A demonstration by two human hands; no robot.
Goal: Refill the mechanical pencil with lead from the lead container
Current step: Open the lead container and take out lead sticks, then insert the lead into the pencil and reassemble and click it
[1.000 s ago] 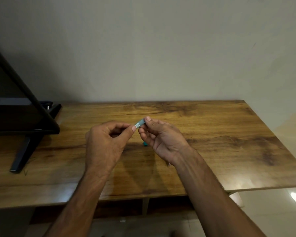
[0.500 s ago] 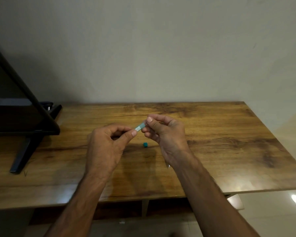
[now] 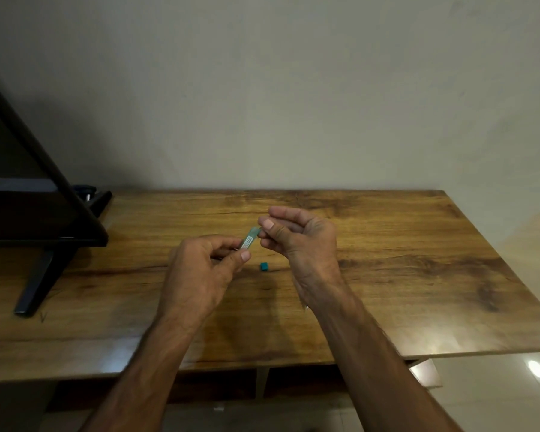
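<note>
Pinched between thumb and forefinger, the lead container sat in my left hand, tilted up toward my right hand, whose fingertips closed on its upper end above the wooden table. From the head view, a second earlier that right hand hid the small teal cap; now the cap lay bare on the wood just below. I judged the container open and a lead being drawn. No lead was visible, nor could I pick out the pencil.
</note>
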